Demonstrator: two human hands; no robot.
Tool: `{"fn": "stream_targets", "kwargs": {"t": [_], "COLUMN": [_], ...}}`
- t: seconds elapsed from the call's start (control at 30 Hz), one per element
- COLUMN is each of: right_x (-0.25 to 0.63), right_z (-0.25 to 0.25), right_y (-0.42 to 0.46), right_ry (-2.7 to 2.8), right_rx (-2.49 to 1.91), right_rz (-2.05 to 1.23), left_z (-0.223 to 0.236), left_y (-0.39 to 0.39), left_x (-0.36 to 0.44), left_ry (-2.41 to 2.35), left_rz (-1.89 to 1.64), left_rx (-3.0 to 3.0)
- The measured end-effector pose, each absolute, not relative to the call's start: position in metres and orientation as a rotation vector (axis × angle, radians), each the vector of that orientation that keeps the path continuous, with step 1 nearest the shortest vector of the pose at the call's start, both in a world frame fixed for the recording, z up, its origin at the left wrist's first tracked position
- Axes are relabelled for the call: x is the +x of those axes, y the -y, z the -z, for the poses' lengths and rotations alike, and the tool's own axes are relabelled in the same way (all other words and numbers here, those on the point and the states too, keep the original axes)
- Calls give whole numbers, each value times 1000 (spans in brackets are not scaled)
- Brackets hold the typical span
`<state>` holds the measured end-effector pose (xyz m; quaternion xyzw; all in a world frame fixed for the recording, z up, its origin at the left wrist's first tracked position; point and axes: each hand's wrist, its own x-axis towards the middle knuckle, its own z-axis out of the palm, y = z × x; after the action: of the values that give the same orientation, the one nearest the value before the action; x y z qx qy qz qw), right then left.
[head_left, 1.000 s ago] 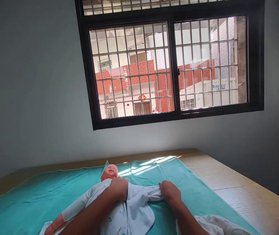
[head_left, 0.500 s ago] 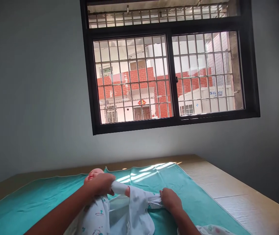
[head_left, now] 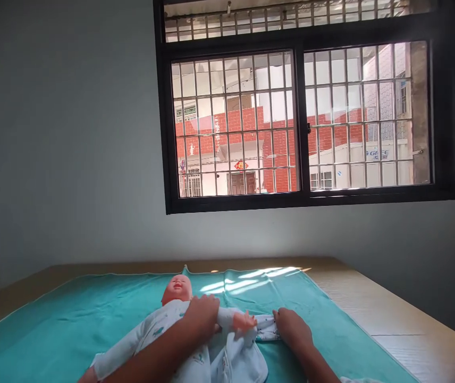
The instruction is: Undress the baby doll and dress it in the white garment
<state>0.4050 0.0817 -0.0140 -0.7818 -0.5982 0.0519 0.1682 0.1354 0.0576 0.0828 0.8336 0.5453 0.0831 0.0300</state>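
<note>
A baby doll [head_left: 177, 287] lies face up, wearing a white printed garment [head_left: 163, 322]. My left hand [head_left: 202, 318] reaches across its chest, closed round the doll's upper arm on the window-facing right side. The doll's bare hand [head_left: 244, 321] sticks out past the white cloth on that arm. My right hand [head_left: 292, 329] is closed on the end of a white printed sleeve [head_left: 266, 327], stretched out just beyond the doll's fingers. Below it hangs the loose front flap [head_left: 247, 361] of the garment. My left fingertips are partly hidden behind the doll's arm.
A teal cloth [head_left: 72, 324] is spread under the doll on a wooden table [head_left: 403, 324]. Another pale printed cloth [head_left: 357, 380] shows at the bottom edge, by my right forearm. The table's far side meets a wall with a barred window [head_left: 235, 122].
The doll's hand, earlier mostly covered by the sleeve, now shows outside it. The sleeve lies further right with my right hand. The view has turned slightly left, and the doll's face is uncovered.
</note>
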Motion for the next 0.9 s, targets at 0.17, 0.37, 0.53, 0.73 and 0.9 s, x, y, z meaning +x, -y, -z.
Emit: {"fn": "stream_targets", "kwargs": {"t": [0.17,0.37,0.53,0.73,0.9], "right_x": [403,341,260,227,215], "right_z": [5,-12,16,19,18], "right_y": [-78,-62,-37,-47,-53], "right_ry": [1740,1768,1764,1760,1908], "right_rx": [-2145,-1280,-904,-1012,-1054], "right_rz": [-33,-189,-1123,-1086,-608], "left_z": [-68,-67,-55,-25,20], "left_y": [-26,-15,-20,-29,-21], "left_x": [125,24,-3,4,-5], "left_ry": [-1581,-1716,-1688,-1822,-1563], "left_rz": [-634,-828,-874,-1001,-1397], "left_rx": [2629,2243,2138,2248,2655]}}
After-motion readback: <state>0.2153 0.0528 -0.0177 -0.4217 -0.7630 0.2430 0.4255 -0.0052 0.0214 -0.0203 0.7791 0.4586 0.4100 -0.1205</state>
